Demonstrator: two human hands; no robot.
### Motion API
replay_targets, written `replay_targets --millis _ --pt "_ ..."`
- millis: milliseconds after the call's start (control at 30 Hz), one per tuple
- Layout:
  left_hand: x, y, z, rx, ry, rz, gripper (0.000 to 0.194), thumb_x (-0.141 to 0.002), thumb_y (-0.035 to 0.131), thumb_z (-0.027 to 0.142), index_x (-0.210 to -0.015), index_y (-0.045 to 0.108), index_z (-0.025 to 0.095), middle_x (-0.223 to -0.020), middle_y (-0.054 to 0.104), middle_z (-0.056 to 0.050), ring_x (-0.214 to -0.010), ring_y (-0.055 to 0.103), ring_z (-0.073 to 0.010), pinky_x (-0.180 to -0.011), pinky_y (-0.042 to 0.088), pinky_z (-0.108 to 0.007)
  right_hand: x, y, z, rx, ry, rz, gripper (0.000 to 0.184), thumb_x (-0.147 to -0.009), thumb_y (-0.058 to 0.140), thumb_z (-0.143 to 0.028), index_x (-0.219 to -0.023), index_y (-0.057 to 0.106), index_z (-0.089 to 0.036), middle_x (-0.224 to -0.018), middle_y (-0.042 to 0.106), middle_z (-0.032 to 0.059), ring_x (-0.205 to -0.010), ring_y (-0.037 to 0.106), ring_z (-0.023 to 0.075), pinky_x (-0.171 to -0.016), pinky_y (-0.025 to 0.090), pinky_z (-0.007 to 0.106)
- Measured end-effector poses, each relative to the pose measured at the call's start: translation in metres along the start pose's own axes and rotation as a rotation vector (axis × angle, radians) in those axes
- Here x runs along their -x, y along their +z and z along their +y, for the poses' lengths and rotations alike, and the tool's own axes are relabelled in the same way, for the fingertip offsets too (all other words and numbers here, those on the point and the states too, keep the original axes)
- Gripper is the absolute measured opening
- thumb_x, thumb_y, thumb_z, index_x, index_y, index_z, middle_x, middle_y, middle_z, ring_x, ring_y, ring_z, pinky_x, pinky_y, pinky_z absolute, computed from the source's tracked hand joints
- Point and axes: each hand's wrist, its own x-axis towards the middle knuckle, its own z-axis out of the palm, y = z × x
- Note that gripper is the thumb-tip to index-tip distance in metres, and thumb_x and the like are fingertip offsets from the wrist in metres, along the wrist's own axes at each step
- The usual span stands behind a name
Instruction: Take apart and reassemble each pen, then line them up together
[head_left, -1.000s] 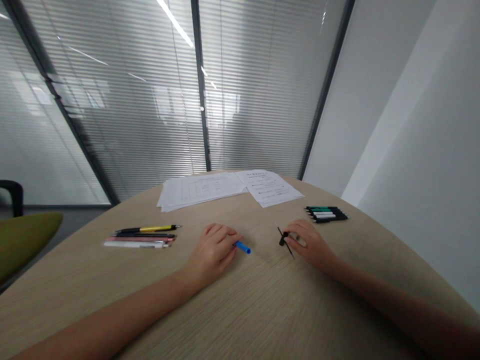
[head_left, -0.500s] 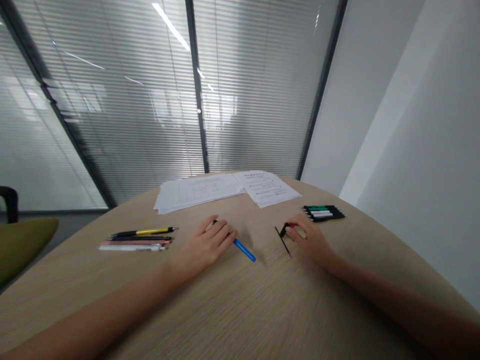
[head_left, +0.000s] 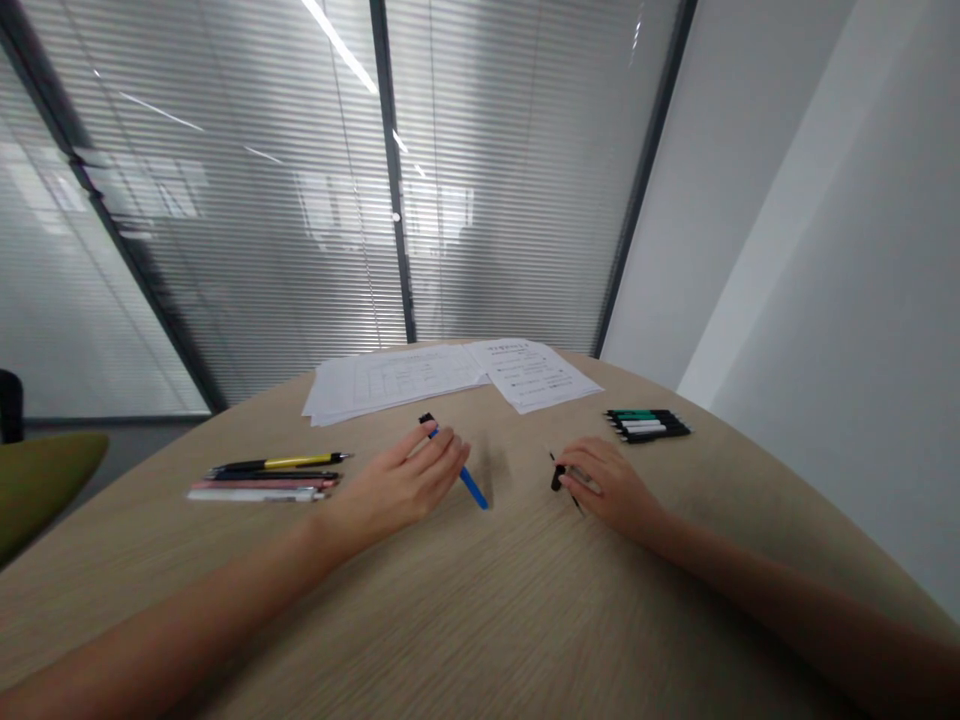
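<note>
Head view: left hand (head_left: 401,485), fingers (head_left: 450,455) pinching slim blue pen (head_left: 465,478), black-capped, tilted over table (head_left: 480,620) of pale wood grain, centre. Right hand (head_left: 611,487), fingers curled round small black pen part (head_left: 556,478). Pen rows far left (head_left: 266,478), far right (head_left: 649,425); flat white papers (head_left: 420,375) beyond.

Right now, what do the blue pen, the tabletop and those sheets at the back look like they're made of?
The blue pen under the left hand looks like plastic: even, saturated colour, black end. The tabletop looks like pale wood or a wood-look laminate, matte, with fine straight grain; which one I cannot tell. The sheets look like plain white printed paper, thin and flat.
</note>
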Motion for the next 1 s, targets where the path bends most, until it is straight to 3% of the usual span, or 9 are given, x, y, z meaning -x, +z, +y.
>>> replay_targets --millis 267,667,867,1000 --pt "-0.004 -0.007 0.0 -0.205 0.066 0.11 0.031 -0.081 0.034 0.003 -0.102 0.055 0.014 -0.097 0.061 -0.006 -0.097 0.052 -0.0171 -0.088 0.039 -0.032 0.0 0.001 0.0 0.015 0.013 -0.045 0.014 -0.076 0.049 -0.018 -0.089 0.054 -0.017 -0.086 0.06 0.0082 -0.084 0.053 0.0197 -0.075 0.042 0.035" --pt "-0.008 -0.014 -0.009 -0.223 0.017 0.177 0.026 -0.08 0.04 0.004 -0.097 0.056 0.015 -0.09 0.063 -0.004 -0.088 0.054 -0.0164 -0.086 0.038 -0.035 0.0 0.001 0.0 0.043 0.013 -0.054 0.021 -0.076 0.048 -0.02 -0.096 0.052 -0.015 -0.092 0.06 0.0094 -0.089 0.052 0.0206 -0.079 0.042 0.038" --pt "-0.008 -0.009 -0.01 -0.087 -0.095 0.143 0.024 -0.081 0.04 0.005 -0.097 0.055 0.015 -0.086 0.063 -0.004 -0.082 0.055 -0.0166 -0.084 0.037 -0.038 0.001 0.0 -0.002 0.084 -0.01 0.014 0.022 -0.077 0.048 -0.02 -0.098 0.051 -0.016 -0.094 0.058 0.0095 -0.09 0.051 0.0202 -0.079 0.041 0.036" --pt "-0.011 -0.007 -0.008 0.212 -0.316 0.231 0.016 -0.081 0.046 0.013 -0.092 0.056 0.018 -0.079 0.063 -0.001 -0.074 0.056 -0.0145 -0.086 0.033 -0.043 0.001 -0.004 -0.006 0.167 -0.082 0.1 0.022 -0.075 0.049 -0.018 -0.096 0.052 -0.014 -0.092 0.058 0.0101 -0.088 0.051 0.02 -0.077 0.039 0.036"
